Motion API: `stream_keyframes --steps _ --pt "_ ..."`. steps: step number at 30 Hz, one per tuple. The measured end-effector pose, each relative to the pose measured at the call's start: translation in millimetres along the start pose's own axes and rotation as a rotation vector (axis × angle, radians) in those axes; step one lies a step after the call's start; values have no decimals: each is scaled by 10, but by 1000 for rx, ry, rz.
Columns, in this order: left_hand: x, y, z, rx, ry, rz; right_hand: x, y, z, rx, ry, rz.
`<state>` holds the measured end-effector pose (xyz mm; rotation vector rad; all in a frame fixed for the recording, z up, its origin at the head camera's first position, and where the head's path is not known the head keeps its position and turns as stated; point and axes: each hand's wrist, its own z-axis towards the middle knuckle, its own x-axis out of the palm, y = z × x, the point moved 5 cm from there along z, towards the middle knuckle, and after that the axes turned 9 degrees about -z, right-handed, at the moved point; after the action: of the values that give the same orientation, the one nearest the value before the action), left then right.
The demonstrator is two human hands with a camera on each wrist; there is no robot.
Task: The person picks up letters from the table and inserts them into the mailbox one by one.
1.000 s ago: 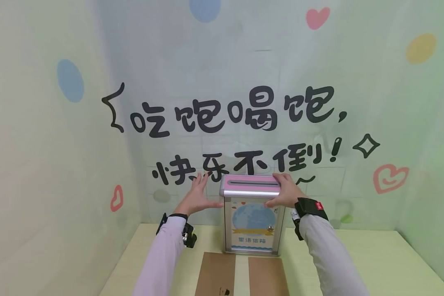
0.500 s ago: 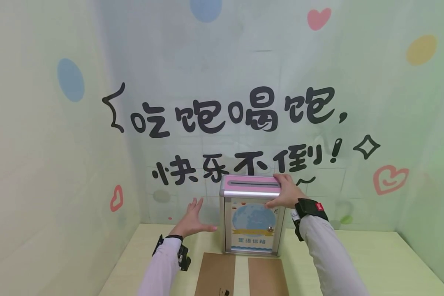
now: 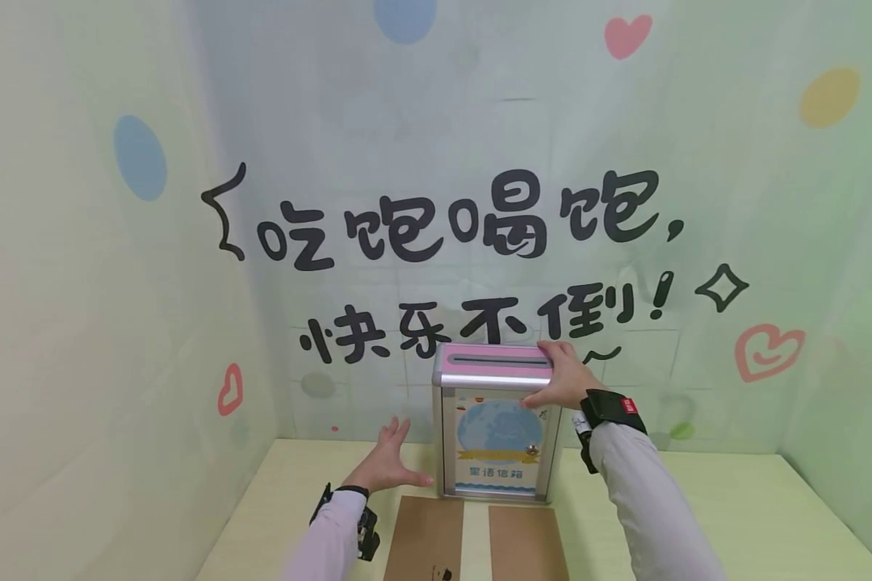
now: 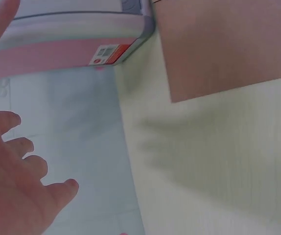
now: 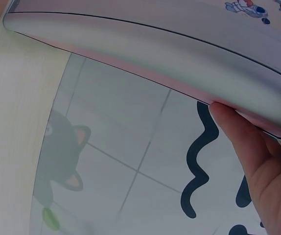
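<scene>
An upright letter box (image 3: 497,444) with silver edges, a pink top with a slot and a blue picture on its front stands on the table. My right hand (image 3: 565,379) grips its top right corner, thumb on the front and fingers over the top's back edge. In the right wrist view that hand (image 5: 263,156) lies against the box's silver-edged side (image 5: 155,58). Left of the box's lower part, my left hand (image 3: 385,464) is spread, thumb pointing at it; a small gap seems to separate them. The left wrist view shows a pink side (image 4: 57,61) with a sticker.
Two flat brown rectangular pieces (image 3: 427,537) (image 3: 526,541) lie on the pale table (image 3: 712,516) in front of the box, the left one with a small black print. Behind stands a wall (image 3: 436,129) with black lettering, and side walls rise left and right.
My left hand has come down from beside the box's top to beside its lower part, fingers still spread. The right hand and the box have stayed in place.
</scene>
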<state>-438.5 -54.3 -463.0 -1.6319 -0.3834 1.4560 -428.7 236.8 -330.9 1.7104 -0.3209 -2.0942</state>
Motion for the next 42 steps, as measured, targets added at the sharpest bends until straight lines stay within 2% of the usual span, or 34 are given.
stream_keyframes --steps 4,10,14,19,33,42 --pt "132 13 -34 11 36 35 4 -9 9 -5 1 4" --pt "321 108 -58 26 84 100 -1 7 2 -12 0 5" --pt "452 171 -105 10 128 91 8 1 -1 -12 4 6" --pt "591 227 -165 -2 149 105 17 -10 -2 -12 4 5" --pt "690 378 -286 -100 176 262 12 -5 9 -17 11 26" --pt "711 394 -287 -102 168 319 24 -31 20 -13 11 25"
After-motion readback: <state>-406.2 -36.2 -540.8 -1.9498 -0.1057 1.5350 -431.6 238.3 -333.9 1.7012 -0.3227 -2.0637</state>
